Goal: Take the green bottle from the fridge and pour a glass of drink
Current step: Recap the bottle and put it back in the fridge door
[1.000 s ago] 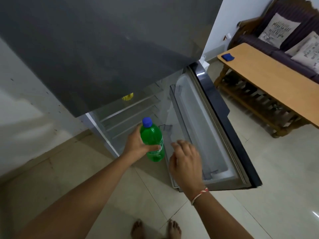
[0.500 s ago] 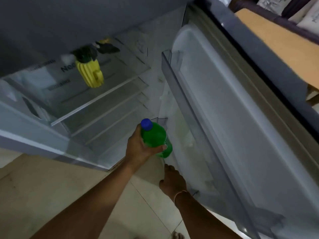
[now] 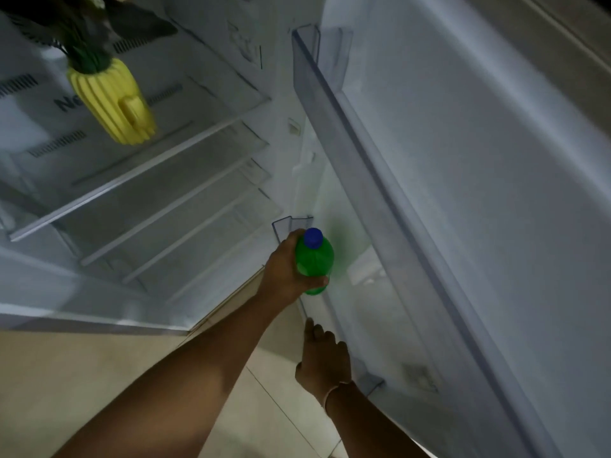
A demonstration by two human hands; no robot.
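My left hand grips a green bottle with a blue cap, holding it upright at the lower door shelf of the open fridge. My right hand is lower, below the bottle, its fingers touching the edge of the door's bottom shelf; how its fingers lie is hard to see. No glass is in view.
The fridge door stands open on the right with a long clear rail. Bare glass shelves fill the fridge body on the left. A yellow pineapple-shaped jug stands on the top shelf. Beige floor tiles lie below.
My head has moved closer to the fridge interior. My left hand with the bottle has moved right, next to the lower door shelf. My right hand stays low at the door's bottom edge.
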